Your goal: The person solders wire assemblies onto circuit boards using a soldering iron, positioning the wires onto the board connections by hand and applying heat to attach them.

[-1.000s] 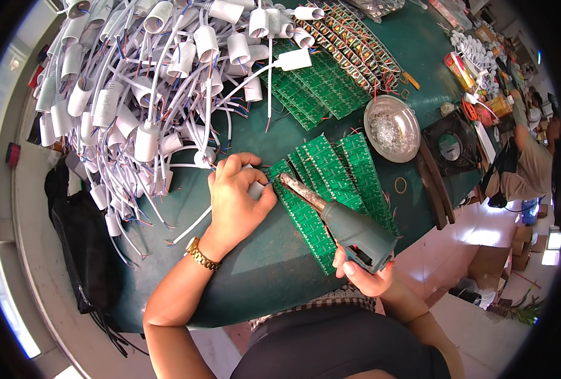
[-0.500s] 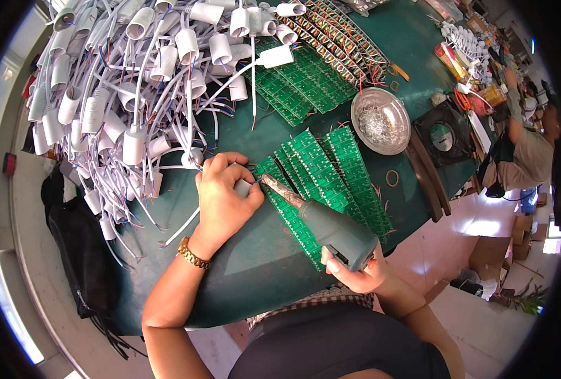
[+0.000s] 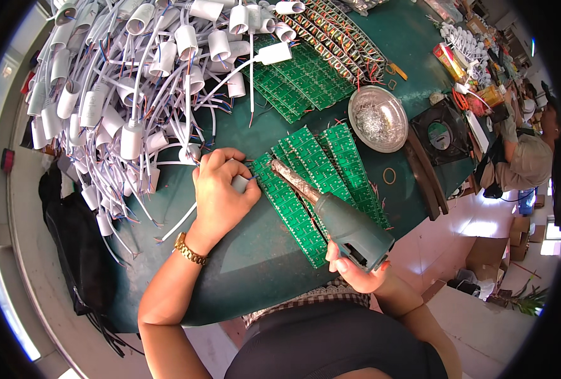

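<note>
My left hand [image 3: 220, 192] is closed around a white cable [image 3: 180, 222], at the left ends of the green circuit boards [image 3: 291, 211]. Part of a white sleeve on the cable shows between thumb and fingers, and a blue wire end sticks out by the fingertips toward the nearest board. My right hand [image 3: 361, 276], at the boards' near right side, grips a dark grey soldering gun [image 3: 355, 230]. The gun's crusted metal tip points up and left, over the upper left corner of the boards, a short way from my left fingertips. Whether it touches a board I cannot tell.
A big heap of white lamp-holder cables [image 3: 130, 142] fills the left. Behind lie more circuit boards [image 3: 302, 79] and populated strips [image 3: 337, 38]. Right of the boards stand a metal bowl [image 3: 402, 136], a black fan [image 3: 441, 132] and brown bars [image 3: 424, 183]. Another person [image 3: 524, 158] sits far right.
The soldering gun has moved to the right, its tip drawing away from my left fingertips. My left hand keeps hold of the cable in nearly the same place.
</note>
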The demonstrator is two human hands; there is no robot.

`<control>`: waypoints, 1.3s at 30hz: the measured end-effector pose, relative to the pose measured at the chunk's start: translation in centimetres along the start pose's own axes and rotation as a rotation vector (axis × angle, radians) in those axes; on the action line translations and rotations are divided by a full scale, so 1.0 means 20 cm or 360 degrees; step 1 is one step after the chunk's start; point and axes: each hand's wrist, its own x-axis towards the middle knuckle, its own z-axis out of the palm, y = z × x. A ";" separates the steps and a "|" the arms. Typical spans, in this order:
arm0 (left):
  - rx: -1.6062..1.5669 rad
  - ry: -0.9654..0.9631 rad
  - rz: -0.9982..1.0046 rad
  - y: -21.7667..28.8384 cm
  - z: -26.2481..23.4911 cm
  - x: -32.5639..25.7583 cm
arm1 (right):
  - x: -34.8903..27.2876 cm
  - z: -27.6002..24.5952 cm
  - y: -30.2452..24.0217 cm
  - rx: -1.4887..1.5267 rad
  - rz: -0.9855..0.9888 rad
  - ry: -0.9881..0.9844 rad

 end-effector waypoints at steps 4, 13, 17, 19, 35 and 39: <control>0.0002 0.0002 0.0007 0.00 0.00 0.00 | -0.01 -0.01 -0.03 -0.0009 0.0074 -0.0057; -0.0069 -0.0030 0.0156 -0.01 -0.02 0.00 | -0.03 0.00 0.00 0.0031 0.0010 -0.0004; -0.0183 -0.0050 0.0139 -0.03 -0.03 -0.01 | -0.05 0.02 0.00 0.0265 0.0228 0.0178; -0.0152 -0.0061 0.0214 -0.04 -0.03 -0.02 | -0.04 -0.02 0.00 0.0202 0.0184 -0.0052; -0.0018 -0.0046 0.0238 -0.01 -0.02 -0.02 | -0.06 0.03 0.07 0.0013 -0.0036 -0.0063; -0.0002 -0.0011 0.0256 -0.01 -0.01 -0.02 | 0.01 0.04 -0.02 0.0192 0.0257 -0.0175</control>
